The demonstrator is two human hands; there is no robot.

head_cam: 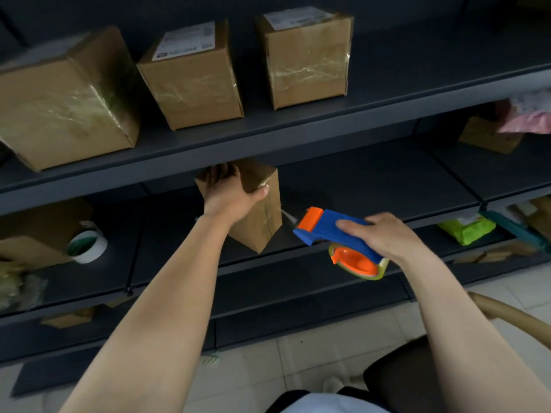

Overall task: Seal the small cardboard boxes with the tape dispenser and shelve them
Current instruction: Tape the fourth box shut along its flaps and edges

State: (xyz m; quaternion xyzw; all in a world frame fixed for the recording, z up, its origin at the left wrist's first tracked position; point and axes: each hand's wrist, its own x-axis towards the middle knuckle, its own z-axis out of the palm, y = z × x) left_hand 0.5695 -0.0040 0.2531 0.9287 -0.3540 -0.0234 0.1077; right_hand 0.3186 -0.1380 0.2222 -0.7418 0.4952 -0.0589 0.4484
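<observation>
three taped brown cardboard boxes (193, 76) already sit on the upper dark metal shelf (387, 99), while the left hand (229, 195) grips another small brown box (262, 210) at the middle shelf and the right hand (384, 234) clasps the blue-and-orange tape dispenser (337, 234), so shelving seems well underway.

I can't read any text here. Middle box (193, 87) label (183, 40) and right box (307, 64) label (298, 17), upper shelf (402, 90): too blurred. Green packet (466, 229), far right: illegible too.
</observation>
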